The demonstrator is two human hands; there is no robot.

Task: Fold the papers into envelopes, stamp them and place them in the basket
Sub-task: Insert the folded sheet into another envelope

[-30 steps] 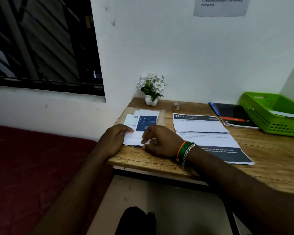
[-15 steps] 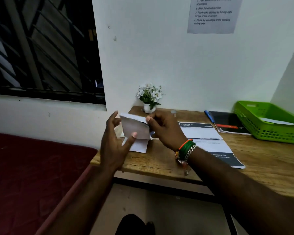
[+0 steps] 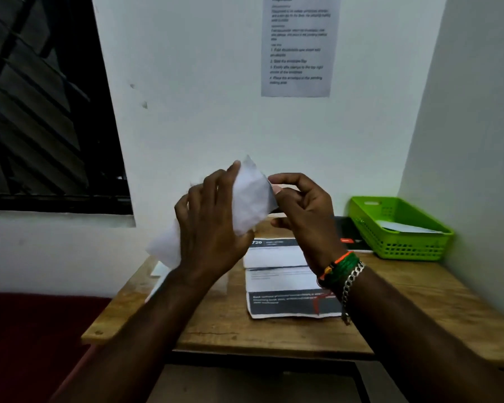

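A white envelope (image 3: pixel 250 196) is lifted in front of me, above the wooden table (image 3: pixel 419 301), tilted and blurred. My left hand (image 3: pixel 213 225) grips it from the left, fingers curled round its edge. My right hand (image 3: pixel 300 207) pinches its right edge with curled fingers. A printed sheet (image 3: pixel 282 277), creased into three panels, lies flat on the table below my right wrist. The green basket (image 3: pixel 399 245) stands at the table's right end against the wall, with a white envelope (image 3: pixel 405 226) inside.
A dark notebook (image 3: pixel 348 235) lies between the sheet and the basket. More white paper (image 3: pixel 157 269) shows on the table's left side under my left arm. An instruction sheet (image 3: pixel 298 45) hangs on the wall. A window is to the left.
Both hands picked the envelope off the table's left side and raised it higher, tilting it. The view tipped up, and my hands now cover the flower pot.
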